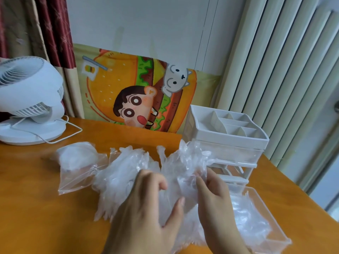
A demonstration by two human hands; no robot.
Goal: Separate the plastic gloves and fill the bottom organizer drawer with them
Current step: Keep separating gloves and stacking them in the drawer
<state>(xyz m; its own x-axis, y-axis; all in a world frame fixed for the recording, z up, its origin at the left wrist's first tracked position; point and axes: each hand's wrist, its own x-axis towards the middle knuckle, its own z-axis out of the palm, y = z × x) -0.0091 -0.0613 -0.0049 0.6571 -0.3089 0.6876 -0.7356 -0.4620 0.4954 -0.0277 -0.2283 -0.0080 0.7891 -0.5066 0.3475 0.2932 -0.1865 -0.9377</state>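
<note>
A heap of thin clear plastic gloves (124, 173) lies on the orange table in front of me. My left hand (146, 208) and my right hand (216, 197) both pinch a crumpled clear glove (181, 169) lifted above the heap, fingers curled into the film. To the right stands a white organizer (227, 132) with clear drawers. Its bottom drawer (271, 233) is pulled out toward me and holds several loose gloves.
A zip bag (77, 169) with white contents lies at the left of the heap. A white desk fan (31, 99) with its cord stands at the far left. A cartoon burger cloth (139, 92) leans against the wall. A radiator (286, 70) is at the right.
</note>
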